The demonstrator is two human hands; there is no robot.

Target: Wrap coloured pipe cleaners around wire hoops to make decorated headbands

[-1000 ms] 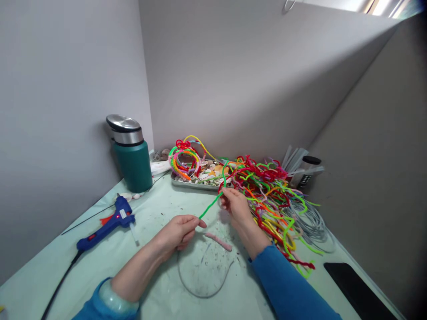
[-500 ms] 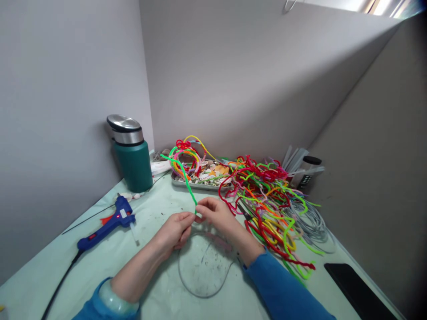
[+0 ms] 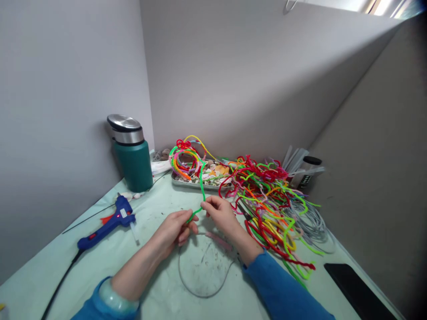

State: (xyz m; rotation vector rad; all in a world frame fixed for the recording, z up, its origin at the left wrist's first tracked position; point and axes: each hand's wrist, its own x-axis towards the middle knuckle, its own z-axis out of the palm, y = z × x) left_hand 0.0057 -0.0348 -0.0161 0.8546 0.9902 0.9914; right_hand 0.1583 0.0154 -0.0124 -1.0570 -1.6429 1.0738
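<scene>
Both hands pinch one green pipe cleaner (image 3: pixel 202 186) above the pale green tabletop (image 3: pixel 156 284). My left hand (image 3: pixel 175 229) grips its lower end, my right hand (image 3: pixel 220 214) holds it a little higher, and the free length rises toward the tray. The two hands are almost touching. Just under them lie a thin wire ring (image 3: pixel 204 271) and a short pink piece (image 3: pixel 218 240). A big tangle of coloured pipe cleaners (image 3: pixel 270 200) sits to the right of my right hand.
A metal tray (image 3: pixel 195 183) with shells and looped pipe cleaners stands at the back. A teal flask (image 3: pixel 132 155) is back left, a blue glue gun (image 3: pixel 108 224) with its cord left. Coiled grey wire (image 3: pixel 310 220), glue sticks (image 3: pixel 296 160) and a black slab (image 3: pixel 358 291) lie right.
My right hand came left from the tangle to meet my left hand. The green pipe cleaner swung up and now bends between the two hands.
</scene>
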